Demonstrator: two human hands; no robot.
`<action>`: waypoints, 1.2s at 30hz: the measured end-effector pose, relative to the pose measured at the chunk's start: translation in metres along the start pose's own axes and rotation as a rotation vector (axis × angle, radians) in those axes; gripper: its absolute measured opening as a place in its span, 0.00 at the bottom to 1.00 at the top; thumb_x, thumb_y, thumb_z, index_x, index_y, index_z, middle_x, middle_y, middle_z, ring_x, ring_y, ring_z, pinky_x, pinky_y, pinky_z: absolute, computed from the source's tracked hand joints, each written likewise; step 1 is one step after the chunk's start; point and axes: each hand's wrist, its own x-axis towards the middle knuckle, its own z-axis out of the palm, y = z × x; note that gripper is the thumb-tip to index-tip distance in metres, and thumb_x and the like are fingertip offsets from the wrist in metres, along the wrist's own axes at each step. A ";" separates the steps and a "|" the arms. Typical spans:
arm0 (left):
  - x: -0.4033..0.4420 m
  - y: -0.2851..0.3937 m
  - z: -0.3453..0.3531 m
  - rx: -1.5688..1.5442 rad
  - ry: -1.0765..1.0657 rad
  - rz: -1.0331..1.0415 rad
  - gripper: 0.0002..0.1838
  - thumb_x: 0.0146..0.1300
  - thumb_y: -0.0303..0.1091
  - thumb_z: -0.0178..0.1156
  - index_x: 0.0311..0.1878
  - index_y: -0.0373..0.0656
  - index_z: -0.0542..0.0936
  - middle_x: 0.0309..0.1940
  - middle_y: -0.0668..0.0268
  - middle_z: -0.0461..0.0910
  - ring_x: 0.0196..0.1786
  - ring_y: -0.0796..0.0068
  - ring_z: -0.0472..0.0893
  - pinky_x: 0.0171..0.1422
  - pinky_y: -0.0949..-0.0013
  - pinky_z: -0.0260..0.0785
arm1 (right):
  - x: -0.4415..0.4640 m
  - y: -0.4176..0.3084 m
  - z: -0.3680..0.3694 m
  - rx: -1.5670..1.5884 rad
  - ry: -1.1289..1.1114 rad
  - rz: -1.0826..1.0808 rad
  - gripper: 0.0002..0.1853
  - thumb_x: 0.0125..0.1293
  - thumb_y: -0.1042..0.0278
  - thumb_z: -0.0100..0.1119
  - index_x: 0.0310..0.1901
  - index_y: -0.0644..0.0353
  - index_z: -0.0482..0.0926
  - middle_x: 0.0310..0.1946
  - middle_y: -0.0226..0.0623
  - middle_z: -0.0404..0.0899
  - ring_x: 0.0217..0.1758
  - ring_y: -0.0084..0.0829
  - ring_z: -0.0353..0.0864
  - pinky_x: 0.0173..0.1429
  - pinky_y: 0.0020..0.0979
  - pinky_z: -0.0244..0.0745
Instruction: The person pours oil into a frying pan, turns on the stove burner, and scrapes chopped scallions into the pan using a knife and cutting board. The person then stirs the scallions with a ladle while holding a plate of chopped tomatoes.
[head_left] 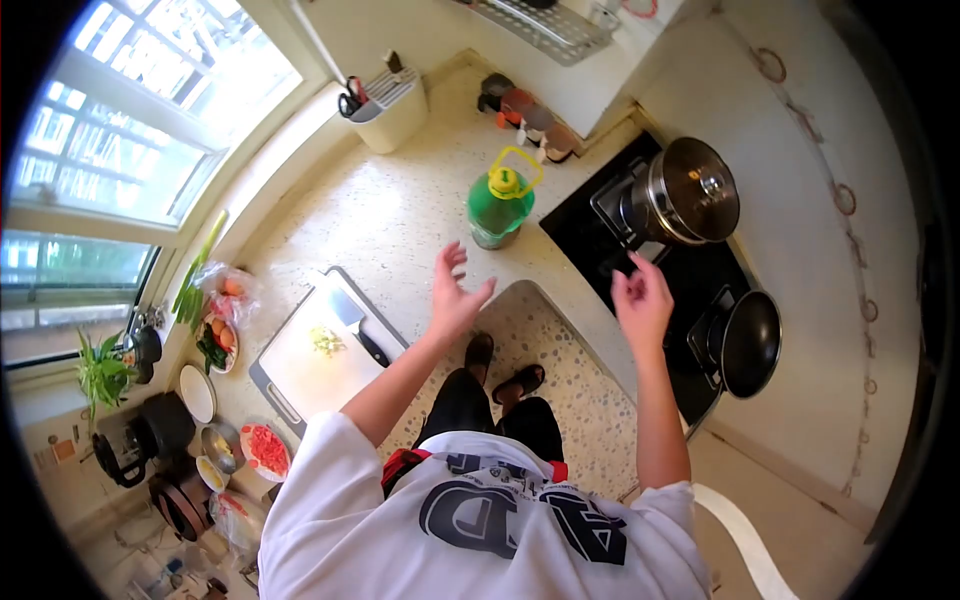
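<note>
My left hand (460, 292) is open above the counter edge, its fingers spread and holding nothing. Just beyond it stands a green bottle with a yellow cap and handle (500, 205). My right hand (643, 298) is raised near the front of the stove, fingers loosely bent and apart, with nothing visible in it. Closest to it is a steel pot with a glass lid (690, 192). To the left of my left hand lies a white cutting board (305, 375) with a knife (355, 322) and a small heap of pale chopped pieces (325, 341).
A black frying pan (750, 345) sits on the stove's front burner. Spice jars (525, 110) and a knife holder (390, 115) stand at the back. A plate of red chopped food (265, 450), a steel bowl (222, 447) and green onions (195, 280) are on the left.
</note>
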 end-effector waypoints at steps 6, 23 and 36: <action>0.055 0.010 0.016 0.197 0.050 0.186 0.70 0.35 0.43 0.85 0.79 0.38 0.50 0.71 0.46 0.66 0.72 0.47 0.68 0.75 0.53 0.63 | 0.094 -0.135 0.089 -0.221 -0.214 -0.351 0.25 0.61 0.41 0.69 0.46 0.57 0.82 0.38 0.38 0.84 0.35 0.43 0.85 0.37 0.40 0.81; 0.076 0.019 0.027 -0.096 -0.011 0.056 0.43 0.39 0.29 0.78 0.64 0.45 0.71 0.49 0.53 0.83 0.53 0.50 0.83 0.57 0.57 0.76 | 0.111 -0.147 0.107 -0.370 -0.482 -0.382 0.17 0.67 0.56 0.65 0.41 0.64 0.75 0.42 0.46 0.79 0.45 0.50 0.82 0.48 0.46 0.78; 0.032 0.050 -0.028 0.093 -0.322 0.254 0.39 0.41 0.37 0.80 0.60 0.43 0.76 0.42 0.55 0.85 0.46 0.57 0.87 0.52 0.59 0.79 | 0.088 -0.153 0.009 0.020 -0.678 -0.543 0.12 0.58 0.79 0.64 0.45 0.62 0.79 0.43 0.41 0.78 0.48 0.46 0.77 0.53 0.38 0.75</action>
